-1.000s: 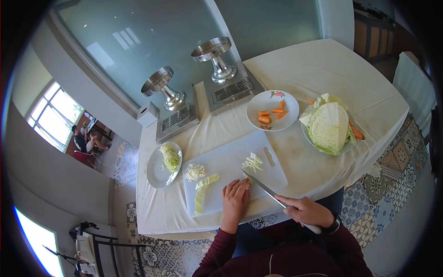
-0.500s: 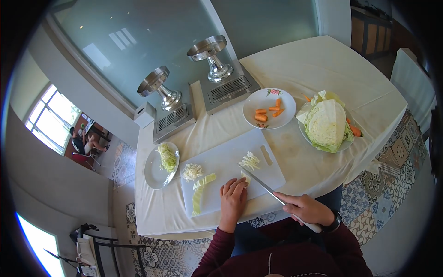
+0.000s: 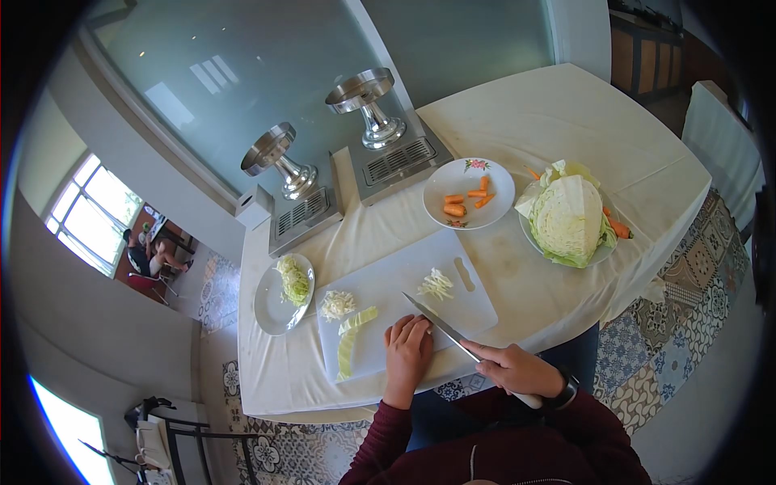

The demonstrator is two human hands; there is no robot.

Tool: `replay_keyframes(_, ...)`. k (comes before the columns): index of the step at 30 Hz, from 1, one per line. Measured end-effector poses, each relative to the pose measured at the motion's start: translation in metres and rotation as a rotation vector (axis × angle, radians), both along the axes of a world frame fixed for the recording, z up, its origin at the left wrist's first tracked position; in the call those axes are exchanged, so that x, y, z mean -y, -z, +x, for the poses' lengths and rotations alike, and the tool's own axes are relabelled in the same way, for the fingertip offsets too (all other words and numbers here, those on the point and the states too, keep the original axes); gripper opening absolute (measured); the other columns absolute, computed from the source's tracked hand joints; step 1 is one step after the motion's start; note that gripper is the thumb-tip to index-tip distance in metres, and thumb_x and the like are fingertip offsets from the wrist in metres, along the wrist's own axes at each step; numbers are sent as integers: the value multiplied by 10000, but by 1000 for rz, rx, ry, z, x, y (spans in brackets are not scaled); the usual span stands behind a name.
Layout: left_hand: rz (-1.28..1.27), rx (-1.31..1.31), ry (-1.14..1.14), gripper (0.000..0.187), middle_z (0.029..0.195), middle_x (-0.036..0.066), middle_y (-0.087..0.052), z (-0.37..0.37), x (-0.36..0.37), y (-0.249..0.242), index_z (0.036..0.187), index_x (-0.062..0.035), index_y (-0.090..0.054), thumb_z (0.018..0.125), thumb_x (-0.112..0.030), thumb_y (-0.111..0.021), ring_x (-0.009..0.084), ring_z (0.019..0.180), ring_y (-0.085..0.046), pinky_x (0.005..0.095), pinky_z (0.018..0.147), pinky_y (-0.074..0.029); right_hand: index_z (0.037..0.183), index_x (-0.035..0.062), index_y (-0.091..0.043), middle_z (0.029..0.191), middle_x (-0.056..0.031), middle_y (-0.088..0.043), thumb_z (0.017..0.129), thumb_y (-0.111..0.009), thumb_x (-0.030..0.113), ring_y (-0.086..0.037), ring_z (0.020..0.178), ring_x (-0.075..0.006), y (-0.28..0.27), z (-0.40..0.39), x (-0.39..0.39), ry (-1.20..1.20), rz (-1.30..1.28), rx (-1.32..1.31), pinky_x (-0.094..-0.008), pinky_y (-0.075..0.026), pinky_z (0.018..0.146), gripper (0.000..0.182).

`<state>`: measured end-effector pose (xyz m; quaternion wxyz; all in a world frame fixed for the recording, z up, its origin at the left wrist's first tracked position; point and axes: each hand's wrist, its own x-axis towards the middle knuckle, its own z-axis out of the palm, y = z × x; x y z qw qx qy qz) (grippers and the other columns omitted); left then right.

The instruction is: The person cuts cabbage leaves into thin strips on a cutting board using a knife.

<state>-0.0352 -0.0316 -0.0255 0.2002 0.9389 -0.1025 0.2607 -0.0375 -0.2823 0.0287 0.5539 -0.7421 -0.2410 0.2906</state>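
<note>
My right hand is closed round the pale handle of a knife, its blade slanting up and left, close beside the fingertips of my left hand. Those left fingers are curled down on the white cutting board, pressing a cabbage piece that the hand and blade now mostly hide. Just beyond the blade lies a small heap of cut cabbage strips. Left of my left hand are a pile of chopped cabbage and long cabbage pieces.
A plate with shredded cabbage stands left of the board. Behind it, a flowered bowl holds several carrot pieces. A large cabbage sits on a plate at right with carrots. Two metal stands are at the back. A person sits far left.
My right hand has moved the knife left, bringing its blade close against my left fingertips. The cabbage piece beside those fingers is now mostly covered. My left hand stays in place.
</note>
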Motion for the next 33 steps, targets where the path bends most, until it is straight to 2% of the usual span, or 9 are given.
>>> replay_keyframes(2, 0, 1, 2, 220, 1139, 62, -722, 0, 0, 0, 1043, -94, -670, 828, -51, -677, 282, 1147, -641, 438, 987, -435, 1549, 139, -433, 702, -212, -633, 1016, -550, 184, -623, 589, -312, 0, -1, 0, 0, -34, -24, -391, -519, 676, 547)
replay_keyframes(8, -1, 4, -5, 233, 1140, 71, -721, 1, 0, 1, 1058, -94, -669, 828, -52, -680, 282, 1139, -643, 436, 985, -436, 1555, 129, -416, 730, -245, -630, 1011, -541, 183, -627, 621, -375, 27, -5, -6, 38, 26, 270, -418, -507, 678, 561)
replay_keyframes(11, -4, 3, -4, 235, 1143, 70, -720, 0, 1, 0, 1059, -94, -670, 827, -50, -680, 281, 1135, -643, 436, 985, -436, 1556, 115, -411, 731, -241, -628, 1012, -540, 182, -626, 625, -365, 13, -3, -4, 7, -41, 151, -422, -502, 683, 563)
replay_keyframes(20, -2, 1, 1, 237, 1146, 62, -721, 0, 1, -2, 1060, -97, -673, 828, -45, -676, 274, 1133, -644, 434, 983, -436, 1552, 80, -405, 760, -207, -652, 1020, -532, 171, -604, 624, -334, 11, -4, -1, 2, 25, 48, -405, -510, 712, 555)
replay_keyframes(29, -29, -20, 3, 220, 1148, 35, -729, 0, 1, -1, 1044, -106, -669, 832, -49, -677, 262, 1144, -638, 428, 991, -429, 1577, 140, -392, 654, -33, -564, 1042, -500, 162, -525, 488, -109, -9, -15, 13, 19, -8, -216, -292, -502, 546, 547)
replay_keyframes(33, -37, -28, 4, 216, 1149, 32, -731, 0, 1, -2, 1040, -110, -666, 833, -50, -676, 259, 1142, -639, 429, 990, -429, 1576, 136, -394, 631, -35, -559, 1043, -490, 165, -523, 469, -118, -11, -11, 8, 24, -1, -193, -302, -499, 528, 542)
